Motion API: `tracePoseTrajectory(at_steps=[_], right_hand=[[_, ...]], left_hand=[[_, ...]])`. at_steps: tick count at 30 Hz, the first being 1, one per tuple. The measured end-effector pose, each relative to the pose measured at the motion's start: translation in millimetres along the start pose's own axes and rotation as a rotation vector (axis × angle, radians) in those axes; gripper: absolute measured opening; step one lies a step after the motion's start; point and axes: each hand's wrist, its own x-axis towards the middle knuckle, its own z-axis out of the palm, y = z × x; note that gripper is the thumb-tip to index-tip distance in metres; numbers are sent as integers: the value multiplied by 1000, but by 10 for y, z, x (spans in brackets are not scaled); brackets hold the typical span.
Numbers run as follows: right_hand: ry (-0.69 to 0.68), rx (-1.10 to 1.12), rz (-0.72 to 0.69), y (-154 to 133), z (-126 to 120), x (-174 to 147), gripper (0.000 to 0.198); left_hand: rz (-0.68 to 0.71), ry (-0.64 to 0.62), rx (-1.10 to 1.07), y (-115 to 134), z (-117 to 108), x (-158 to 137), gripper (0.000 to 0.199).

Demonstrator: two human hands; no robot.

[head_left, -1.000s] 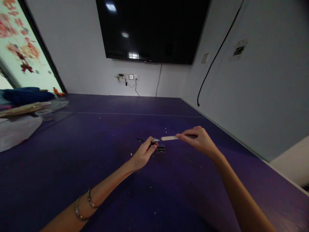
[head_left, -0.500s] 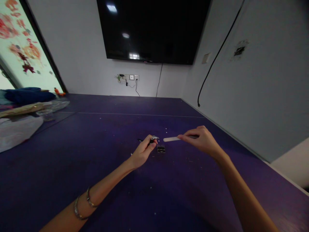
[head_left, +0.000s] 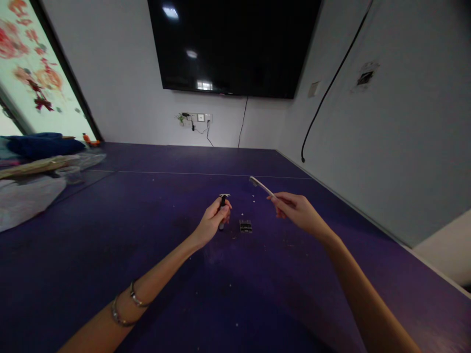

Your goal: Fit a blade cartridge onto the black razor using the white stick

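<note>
My left hand (head_left: 211, 223) is closed around the dark handle of a razor (head_left: 223, 196), its T-shaped head pointing away from me. Between thumb and fingers, my right hand (head_left: 298, 211) grips a pale toothbrush (head_left: 263, 187). The dark bristles at its far end face down, and the brush is held apart from the razor. On the purple surface between the hands lies a small dark rectangular piece (head_left: 246, 226) with slots; I cannot tell exactly what it is. A few tiny white specks are scattered close to it.
The broad purple surface (head_left: 176, 191) runs back to the wall. Plastic bags (head_left: 33, 196) and folded dark-blue cloth (head_left: 44, 145) lie at the left. A large television (head_left: 235, 49) hangs ahead, and a black cable (head_left: 327, 93) dangles along the right wall.
The razor has turned upright and moved slightly left and away from me. The toothbrush has swung up and away, its bristles showing now. The small dark piece stays put.
</note>
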Motion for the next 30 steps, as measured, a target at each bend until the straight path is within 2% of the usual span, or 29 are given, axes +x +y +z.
tracePoseTrajectory(at_steps=[6,10,15,18,23,30], right_hand=[[55,-453,-1,37,182,-9,39],[60,-655,129,40,518,-62,42],[-140,-731,235,61,1047,-105,37],[-205,-746,268,105,1257,-102,35],[-233,-743,311,189,1406,-99,34],[-240,-767,319,180,1449,-135,33]], left_hand=[[-5,40,-54,40,-40,38,14],[-2,75,-76,78,-47,65,15],[-14,86,-93,78,-34,72,17],[-14,81,-106,72,-25,72,17],[-8,89,-119,65,-33,78,14],[-19,87,-108,19,-33,77,18]])
